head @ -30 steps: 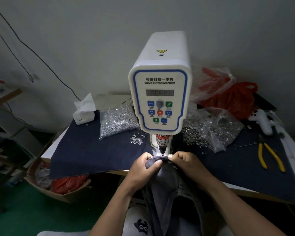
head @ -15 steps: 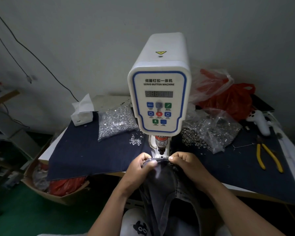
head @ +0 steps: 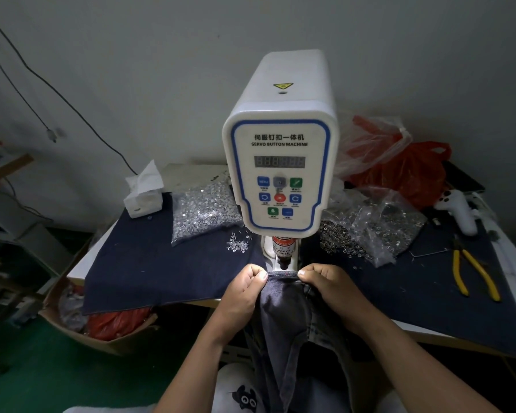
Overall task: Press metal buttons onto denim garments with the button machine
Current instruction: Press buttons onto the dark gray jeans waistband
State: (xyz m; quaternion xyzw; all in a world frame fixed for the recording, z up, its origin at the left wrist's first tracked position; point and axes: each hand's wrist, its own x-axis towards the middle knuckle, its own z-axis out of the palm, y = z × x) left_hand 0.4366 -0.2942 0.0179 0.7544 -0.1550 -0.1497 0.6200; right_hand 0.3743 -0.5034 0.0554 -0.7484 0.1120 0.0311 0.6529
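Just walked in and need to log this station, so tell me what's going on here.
A person is seated at a white servo button machine, holding a denim garment by its top edge with both hands. The left hand and right hand each pinch that edge, keeping it stretched flat directly under the machine's press head. Bags of metal buttons sit on the table either side, and yellow pliers lie to the right. No button is visible on the held edge.
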